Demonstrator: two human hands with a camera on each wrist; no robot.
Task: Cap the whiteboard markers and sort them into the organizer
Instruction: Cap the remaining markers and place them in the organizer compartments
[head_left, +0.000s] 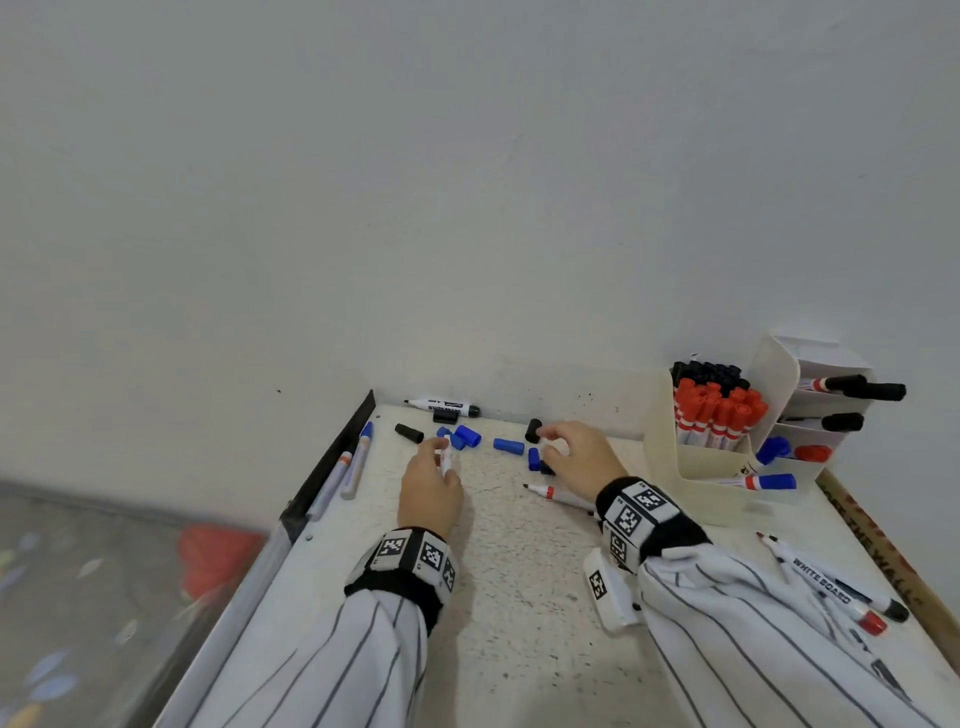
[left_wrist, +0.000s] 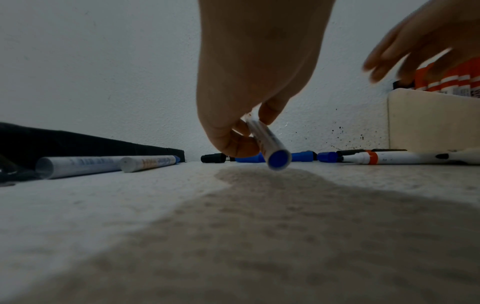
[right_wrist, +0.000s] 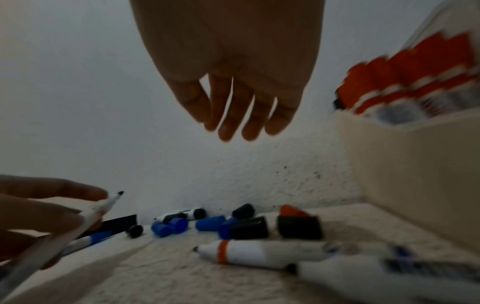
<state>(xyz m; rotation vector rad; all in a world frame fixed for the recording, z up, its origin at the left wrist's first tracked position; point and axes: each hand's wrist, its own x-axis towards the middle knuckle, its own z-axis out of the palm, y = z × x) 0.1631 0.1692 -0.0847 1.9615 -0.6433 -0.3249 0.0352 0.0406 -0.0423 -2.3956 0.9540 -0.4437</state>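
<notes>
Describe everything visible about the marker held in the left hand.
The marker is a slim white barrel with faint printing and a blue end plug, plastic by the look of it. It is uncapped: the right wrist view shows its bare dark tip pointing up and away. The left hand pinches it between thumb and fingertips, tilted, its rear end just above the table and not touching it. Nothing else touches it.

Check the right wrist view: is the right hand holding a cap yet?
No. The right hand hangs open above the loose caps, fingers straight and holding nothing.
</notes>
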